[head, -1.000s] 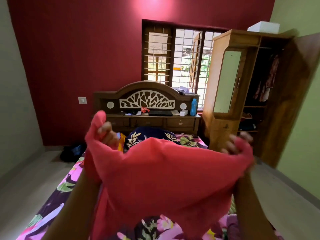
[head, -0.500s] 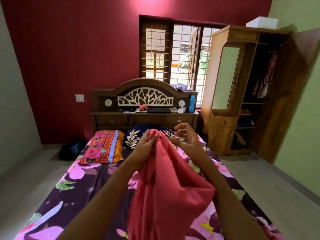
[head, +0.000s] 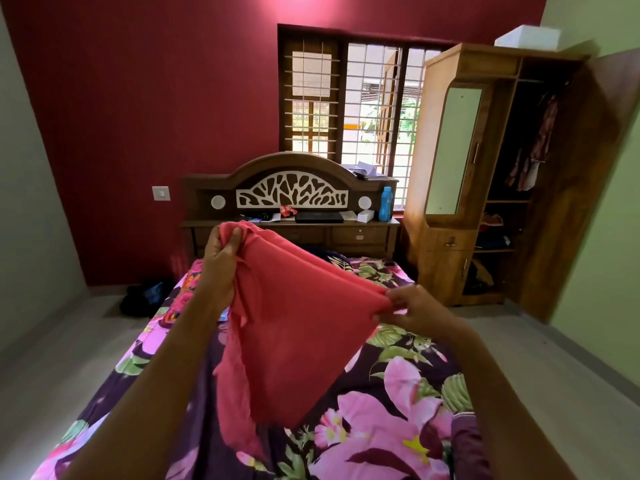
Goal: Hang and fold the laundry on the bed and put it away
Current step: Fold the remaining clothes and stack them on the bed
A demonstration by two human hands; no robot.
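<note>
Drawn apart since half a second ago, when nearly meeting at the top of the fabric. Grips with the left hand (head: 220, 258) a bunched corner of the pink cloth (head: 298, 327), fingers curled round it, raised toward the headboard (head: 291, 174). Pinches with the right hand (head: 415, 311) the opposite corner, lower and nearer, thumb and fingers closed on the fold. Holds the cloth stretched between the two, doubled over, hanging to a point above the bed (head: 398, 393), seemingly clear of it.

Judged as mid-fold: halved at least once, not yet laid flat, not yet put away. Probably leaves more folding, then carrying to the open wardrobe (head: 450, 237) just right of the bed head. Cannot tell how much laundry is already finished.

Counts:
- two hands, both occupied
- one pink cloth in hand
- one bright patterned piece (head: 188, 278) on the bed behind the left wrist, mostly hidden
- one scrap of maroon fabric (head: 467, 441) at the bed's lower right, too cut off to name
- one bed and one wardrobe
- hanging garments (head: 540, 140) inside the wardrobe, too blurred together to number
- one blue bottle (head: 385, 204) on the headboard shelf
- one dark bag (head: 145, 297) on the floor to the left
</note>
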